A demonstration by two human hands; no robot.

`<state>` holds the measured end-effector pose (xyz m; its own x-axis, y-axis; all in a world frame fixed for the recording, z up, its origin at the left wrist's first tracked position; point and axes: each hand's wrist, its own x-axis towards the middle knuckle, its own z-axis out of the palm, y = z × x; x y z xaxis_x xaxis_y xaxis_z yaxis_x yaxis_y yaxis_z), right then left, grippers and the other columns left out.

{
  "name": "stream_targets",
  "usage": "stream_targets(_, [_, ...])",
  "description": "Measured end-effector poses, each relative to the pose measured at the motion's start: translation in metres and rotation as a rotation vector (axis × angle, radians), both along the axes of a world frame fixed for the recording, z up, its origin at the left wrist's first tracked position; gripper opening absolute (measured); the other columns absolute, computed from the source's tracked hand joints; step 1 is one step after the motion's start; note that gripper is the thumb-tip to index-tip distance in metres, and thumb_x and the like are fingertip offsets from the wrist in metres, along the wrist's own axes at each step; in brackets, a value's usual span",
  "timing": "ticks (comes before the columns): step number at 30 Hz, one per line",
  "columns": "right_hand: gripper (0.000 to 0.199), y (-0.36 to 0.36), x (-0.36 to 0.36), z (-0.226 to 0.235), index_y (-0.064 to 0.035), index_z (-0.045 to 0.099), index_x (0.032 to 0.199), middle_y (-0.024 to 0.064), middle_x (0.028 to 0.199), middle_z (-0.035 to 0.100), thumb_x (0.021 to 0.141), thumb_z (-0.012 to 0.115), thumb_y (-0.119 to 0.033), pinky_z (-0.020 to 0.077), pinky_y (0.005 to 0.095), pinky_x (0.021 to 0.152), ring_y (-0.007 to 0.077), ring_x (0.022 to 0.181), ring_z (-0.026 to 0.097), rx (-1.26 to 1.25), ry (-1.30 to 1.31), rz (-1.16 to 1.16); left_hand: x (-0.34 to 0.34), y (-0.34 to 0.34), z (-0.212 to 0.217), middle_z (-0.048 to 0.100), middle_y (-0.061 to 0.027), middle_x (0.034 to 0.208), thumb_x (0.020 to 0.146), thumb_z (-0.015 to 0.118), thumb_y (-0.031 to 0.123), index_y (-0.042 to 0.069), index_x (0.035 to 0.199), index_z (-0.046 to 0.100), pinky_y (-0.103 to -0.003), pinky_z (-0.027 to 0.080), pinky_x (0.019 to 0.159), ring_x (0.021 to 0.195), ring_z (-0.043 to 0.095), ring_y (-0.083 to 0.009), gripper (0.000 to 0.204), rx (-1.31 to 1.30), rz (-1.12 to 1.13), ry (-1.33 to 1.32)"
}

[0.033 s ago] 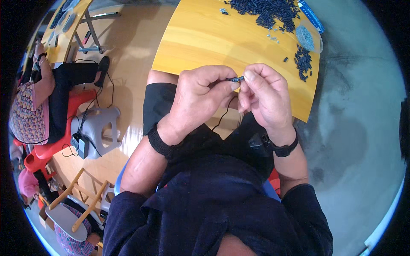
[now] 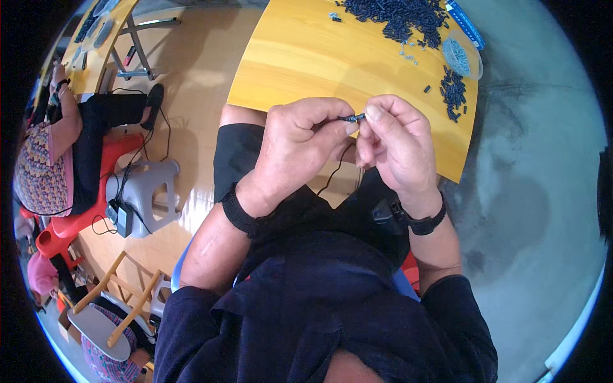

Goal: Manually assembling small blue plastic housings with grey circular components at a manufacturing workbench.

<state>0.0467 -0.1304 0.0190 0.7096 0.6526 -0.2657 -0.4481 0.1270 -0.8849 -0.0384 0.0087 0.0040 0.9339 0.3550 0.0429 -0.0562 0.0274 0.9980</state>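
Above my lap, just off the near edge of the yellow table, both hands meet at a small, thin dark piece. My left hand pinches its left end between thumb and forefinger. The fingertips of my right hand are closed on the right end, covering it, so its full shape is hidden. Similar short dark cylindrical pieces lie in a large pile at the table's far side. A smaller pile is by the right edge. Beside it, a clear tub holds many tiny silvery-blue parts.
A blue box stands at the far right corner. Loose tiny parts lie near the large pile. At left sit a co-worker, a red stool and a grey stool with cables; a wooden-legged chair is lower left.
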Motion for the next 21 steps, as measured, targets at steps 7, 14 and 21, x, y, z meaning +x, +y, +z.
stream_targets(7, [0.014, 0.007, -0.008, 0.002, 0.0001, 0.058, 0.092, 0.0028, 0.067, 0.056, 0.093, 0.058, -0.014, 0.0447, 0.0212, 0.045, 0.0085, 0.048, 0.051, 0.002, 0.005, -0.089, -0.002, -0.005, -0.002, 0.068, -0.0062, 0.082, 0.078, 0.072, -0.001, -0.001, 0.094, 0.068, -0.021, 0.05, 0.065, 0.072, 0.062, -0.0087, 0.016, 0.162, 0.085, -0.021])
stream_targets(14, [0.013, 0.011, -0.015, 0.005, -0.0002, 0.058, 0.092, 0.0016, 0.064, 0.054, 0.094, 0.057, -0.013, 0.0463, 0.0241, 0.047, 0.0075, 0.048, 0.049, 0.016, 0.031, -0.152, -0.002, -0.012, 0.001, 0.067, -0.0065, 0.078, 0.081, 0.067, -0.001, -0.002, 0.092, 0.068, -0.021, 0.051, 0.063, 0.071, 0.062, -0.0079, 0.01, 0.007, 0.112, 0.016])
stream_targets(21, [0.013, 0.009, -0.013, 0.0, -0.002, 0.057, 0.096, 0.0016, 0.069, 0.055, 0.094, 0.057, -0.015, 0.0467, 0.0257, 0.047, 0.008, 0.049, 0.049, 0.056, 0.146, -0.111, 0.0, -0.011, -0.002, 0.065, -0.0057, 0.073, 0.082, 0.065, -0.001, -0.002, 0.088, 0.067, -0.022, 0.051, 0.062, 0.068, 0.061, -0.0081, 0.007, -0.039, 0.129, -0.056])
